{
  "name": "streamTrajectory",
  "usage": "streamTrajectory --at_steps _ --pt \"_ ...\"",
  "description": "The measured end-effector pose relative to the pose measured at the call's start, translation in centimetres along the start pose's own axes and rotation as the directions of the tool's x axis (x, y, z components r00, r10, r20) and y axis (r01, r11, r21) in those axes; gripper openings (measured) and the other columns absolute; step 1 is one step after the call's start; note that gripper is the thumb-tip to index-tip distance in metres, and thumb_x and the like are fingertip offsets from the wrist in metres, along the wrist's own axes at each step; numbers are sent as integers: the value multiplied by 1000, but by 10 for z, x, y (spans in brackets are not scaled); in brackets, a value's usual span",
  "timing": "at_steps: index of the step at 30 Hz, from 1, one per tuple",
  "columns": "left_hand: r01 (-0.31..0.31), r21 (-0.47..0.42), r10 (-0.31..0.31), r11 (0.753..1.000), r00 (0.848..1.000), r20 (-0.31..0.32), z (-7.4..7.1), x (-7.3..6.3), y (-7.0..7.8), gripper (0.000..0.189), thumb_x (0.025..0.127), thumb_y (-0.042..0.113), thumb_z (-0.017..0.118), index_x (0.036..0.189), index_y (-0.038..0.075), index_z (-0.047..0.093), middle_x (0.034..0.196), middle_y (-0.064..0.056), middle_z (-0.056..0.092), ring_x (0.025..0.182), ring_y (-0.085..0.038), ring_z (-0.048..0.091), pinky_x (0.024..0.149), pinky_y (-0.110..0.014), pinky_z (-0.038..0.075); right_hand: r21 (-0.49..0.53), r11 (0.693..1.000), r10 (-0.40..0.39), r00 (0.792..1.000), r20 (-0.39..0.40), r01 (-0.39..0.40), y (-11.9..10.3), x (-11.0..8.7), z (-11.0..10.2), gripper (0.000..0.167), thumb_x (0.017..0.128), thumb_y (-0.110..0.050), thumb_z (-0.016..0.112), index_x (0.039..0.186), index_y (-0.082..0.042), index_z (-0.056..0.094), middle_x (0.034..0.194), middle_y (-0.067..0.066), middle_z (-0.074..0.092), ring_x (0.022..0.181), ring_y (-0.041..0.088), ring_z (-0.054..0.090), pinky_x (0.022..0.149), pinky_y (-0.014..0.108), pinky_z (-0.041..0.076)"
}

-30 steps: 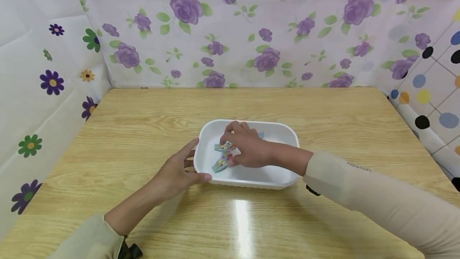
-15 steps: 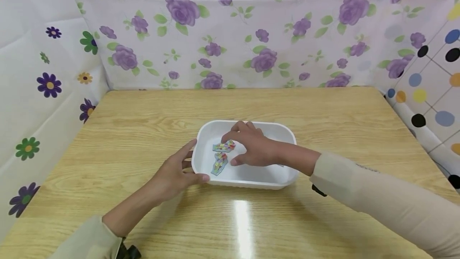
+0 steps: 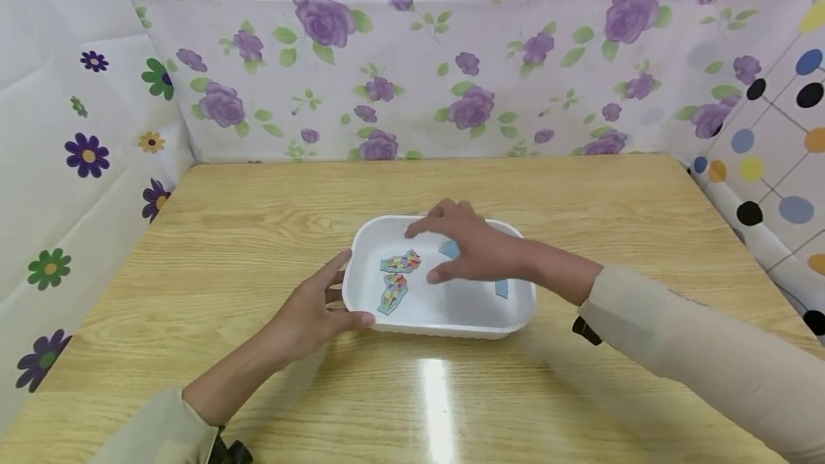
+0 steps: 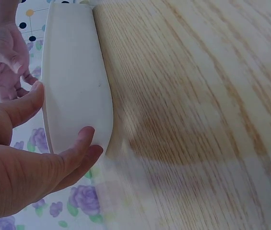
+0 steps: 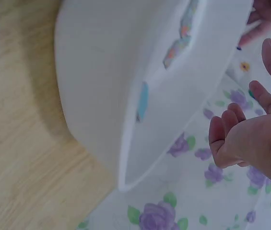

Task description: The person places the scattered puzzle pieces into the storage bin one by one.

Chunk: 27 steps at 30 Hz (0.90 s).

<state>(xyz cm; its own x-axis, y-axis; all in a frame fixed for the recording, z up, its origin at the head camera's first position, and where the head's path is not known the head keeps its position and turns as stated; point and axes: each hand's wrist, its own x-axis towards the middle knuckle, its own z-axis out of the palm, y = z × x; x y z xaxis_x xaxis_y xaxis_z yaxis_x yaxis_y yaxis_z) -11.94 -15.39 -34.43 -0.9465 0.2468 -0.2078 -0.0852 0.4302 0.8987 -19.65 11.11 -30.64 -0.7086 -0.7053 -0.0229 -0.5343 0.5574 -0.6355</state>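
Observation:
A white plastic tub sits on the table. My left hand holds its left end, thumb at the front corner and fingers along the outer wall. Inside, towards the left, lie two flat puzzle pieces with a colourful map-like print, an upper piece and a lower piece, close together. Over the tub's middle hovers my right hand, fingers spread and loosely bent, holding nothing. Partly hidden beneath it are a light-blue piece and another blue piece near the right end.
The wood-grain table extends around the tub on all sides. A flowered sheet hangs behind it, with patterned sheets at the left and right. Light glares off the table in front.
My right hand has drawn away from the two printed pieces, up and to the right. Those pieces now lie separated, and the blue ones show more. The left hand stays at the tub.

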Motion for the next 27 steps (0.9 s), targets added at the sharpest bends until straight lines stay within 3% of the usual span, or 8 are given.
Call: streamTrajectory --at_steps 14,27 --pt "25 -4 -25 1000 1000 -12 0 -1 1 103 76 15 83 155 12 16 139 -19 47 119 -33 55 86 -31 57 45 999 -18 997 -81 22 18 -21 -32 61 80 -18 80 135 -18 54 125 11 41 118 29 30 97 50 33" --pt "24 6 -24 1000 1000 -12 1 0 2 102 77 14 82 155 12 16 139 -19 46 119 -34 55 85 -31 57 36 994 104 989 -106 -101 46 -54 -41 58 83 -21 78 135 -19 54 133 12 41 120 32 29 93 57 37"
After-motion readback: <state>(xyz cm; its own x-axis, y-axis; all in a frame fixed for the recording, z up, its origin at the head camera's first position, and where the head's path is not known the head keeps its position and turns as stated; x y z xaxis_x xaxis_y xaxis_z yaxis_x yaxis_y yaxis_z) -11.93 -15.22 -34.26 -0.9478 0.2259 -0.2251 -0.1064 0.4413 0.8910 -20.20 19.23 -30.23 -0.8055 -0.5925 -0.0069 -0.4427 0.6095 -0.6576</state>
